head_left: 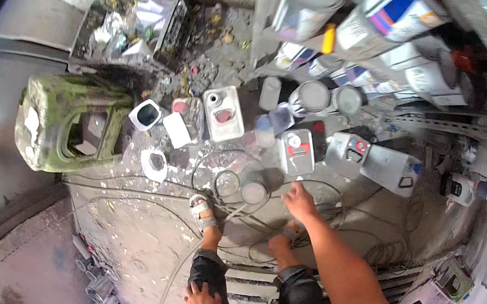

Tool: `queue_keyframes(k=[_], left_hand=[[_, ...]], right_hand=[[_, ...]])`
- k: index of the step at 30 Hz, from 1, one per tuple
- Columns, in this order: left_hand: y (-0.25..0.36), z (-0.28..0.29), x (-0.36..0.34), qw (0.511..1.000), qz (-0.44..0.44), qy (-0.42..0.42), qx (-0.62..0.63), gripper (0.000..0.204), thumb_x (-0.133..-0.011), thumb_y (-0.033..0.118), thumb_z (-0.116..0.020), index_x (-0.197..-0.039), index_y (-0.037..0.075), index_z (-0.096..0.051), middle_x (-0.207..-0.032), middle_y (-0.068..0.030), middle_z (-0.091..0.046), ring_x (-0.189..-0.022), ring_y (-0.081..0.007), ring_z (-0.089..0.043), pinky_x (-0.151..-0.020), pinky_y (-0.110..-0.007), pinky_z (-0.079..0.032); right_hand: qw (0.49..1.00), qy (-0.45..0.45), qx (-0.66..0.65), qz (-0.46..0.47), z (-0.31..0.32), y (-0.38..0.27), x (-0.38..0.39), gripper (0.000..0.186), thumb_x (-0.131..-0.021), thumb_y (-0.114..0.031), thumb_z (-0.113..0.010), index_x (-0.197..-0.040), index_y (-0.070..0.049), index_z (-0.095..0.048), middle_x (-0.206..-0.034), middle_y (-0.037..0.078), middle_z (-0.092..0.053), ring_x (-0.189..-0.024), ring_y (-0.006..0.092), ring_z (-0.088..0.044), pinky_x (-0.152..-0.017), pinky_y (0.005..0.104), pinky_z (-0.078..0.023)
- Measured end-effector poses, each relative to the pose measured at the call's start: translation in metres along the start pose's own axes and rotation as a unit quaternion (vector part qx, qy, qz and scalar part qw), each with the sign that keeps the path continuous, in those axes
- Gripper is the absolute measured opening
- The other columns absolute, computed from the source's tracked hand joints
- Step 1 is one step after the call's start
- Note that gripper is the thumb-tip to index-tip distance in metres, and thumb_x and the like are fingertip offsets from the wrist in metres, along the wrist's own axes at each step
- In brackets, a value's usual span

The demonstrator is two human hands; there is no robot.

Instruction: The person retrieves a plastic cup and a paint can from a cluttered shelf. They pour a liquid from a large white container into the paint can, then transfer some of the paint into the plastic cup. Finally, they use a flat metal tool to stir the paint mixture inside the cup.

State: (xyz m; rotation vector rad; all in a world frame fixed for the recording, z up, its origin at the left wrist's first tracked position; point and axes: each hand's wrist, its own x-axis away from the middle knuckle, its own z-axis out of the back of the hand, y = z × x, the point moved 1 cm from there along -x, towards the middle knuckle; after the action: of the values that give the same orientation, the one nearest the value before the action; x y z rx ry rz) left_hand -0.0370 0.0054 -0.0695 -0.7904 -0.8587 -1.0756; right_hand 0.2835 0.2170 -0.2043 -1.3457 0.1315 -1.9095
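Observation:
My left hand (202, 300) rests on my left knee, fingers spread over the dark trouser leg. My right hand (299, 204) reaches forward above the floor, its index finger stretched out and nothing visible in it. Just beyond its fingertips stands a rectangular metal can (297, 151) with a red handle on top. Further right are a similar grey can (347, 155) and a pale jerrycan (387, 169). Left of the right hand sits a round lidded tin (254, 192), among loops of hose or cable.
A green, paint-spotted plastic stool (56, 122) lies on its side at left. Cut-open containers (223, 113) and a white cup (154, 165) stand ahead. A rubbish crate (171, 28) is behind them. Paint buckets fill a shelf (351, 57). Cables (385, 252) coil at right.

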Motion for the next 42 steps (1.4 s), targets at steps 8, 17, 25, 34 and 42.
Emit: queue_keyframes(k=[8,17,25,34,42], left_hand=[[-0.047,-0.008,-0.017,0.994,-0.064,0.060,0.063,0.045,-0.076,0.034,-0.058,-0.113,0.008,-0.062,-0.131,-0.0185,-0.048,-0.121,-0.0378,-0.043,-0.098,-0.049,-0.039],[-0.070,0.011,-0.028,0.995,-0.047,0.039,0.085,0.043,-0.074,0.034,-0.059,-0.109,0.009,-0.065,-0.129,-0.0178,-0.050,-0.120,-0.0369,-0.046,-0.097,-0.048,-0.040],[-0.065,0.012,-0.029,0.995,-0.041,0.005,0.092,0.046,-0.074,0.034,-0.059,-0.113,0.009,-0.063,-0.130,-0.0182,-0.048,-0.120,-0.0380,-0.045,-0.097,-0.048,-0.040],[-0.055,0.004,-0.031,0.997,-0.051,0.001,0.059,0.047,-0.076,0.036,-0.058,-0.114,0.008,-0.062,-0.131,-0.0196,-0.047,-0.121,-0.0381,-0.043,-0.099,-0.048,-0.037],[-0.052,0.003,-0.035,0.997,-0.073,0.017,0.029,0.046,-0.077,0.035,-0.057,-0.113,0.008,-0.064,-0.133,-0.0178,-0.048,-0.121,-0.0366,-0.044,-0.101,-0.047,-0.036]], right_hand=[[0.953,0.269,0.142,-0.003,-0.107,-0.055,-0.172,0.084,-0.073,-0.036,-0.074,-0.134,0.003,-0.031,-0.128,0.027,-0.045,-0.125,0.0408,-0.039,-0.102,0.0449,-0.038],[0.940,0.311,0.133,-0.035,-0.106,-0.039,-0.201,0.071,-0.068,-0.034,-0.077,-0.117,0.006,-0.043,-0.116,0.028,-0.051,-0.113,0.0414,-0.049,-0.095,0.0441,-0.043],[0.946,0.272,0.119,0.135,-0.072,-0.045,-0.077,0.067,-0.065,-0.022,-0.078,-0.120,0.003,-0.048,-0.119,0.024,-0.050,-0.114,0.0397,-0.047,-0.098,0.0454,-0.039],[0.845,0.092,0.312,0.424,-0.007,-0.070,0.048,0.067,-0.060,-0.013,-0.076,-0.123,-0.009,-0.054,-0.126,0.011,-0.049,-0.119,0.0307,-0.046,-0.099,0.0422,-0.041],[0.766,0.123,0.295,0.558,0.009,-0.097,0.087,0.050,-0.071,-0.014,-0.071,-0.118,-0.017,-0.056,-0.123,0.003,-0.051,-0.117,0.0239,-0.049,-0.093,0.0395,-0.044]])
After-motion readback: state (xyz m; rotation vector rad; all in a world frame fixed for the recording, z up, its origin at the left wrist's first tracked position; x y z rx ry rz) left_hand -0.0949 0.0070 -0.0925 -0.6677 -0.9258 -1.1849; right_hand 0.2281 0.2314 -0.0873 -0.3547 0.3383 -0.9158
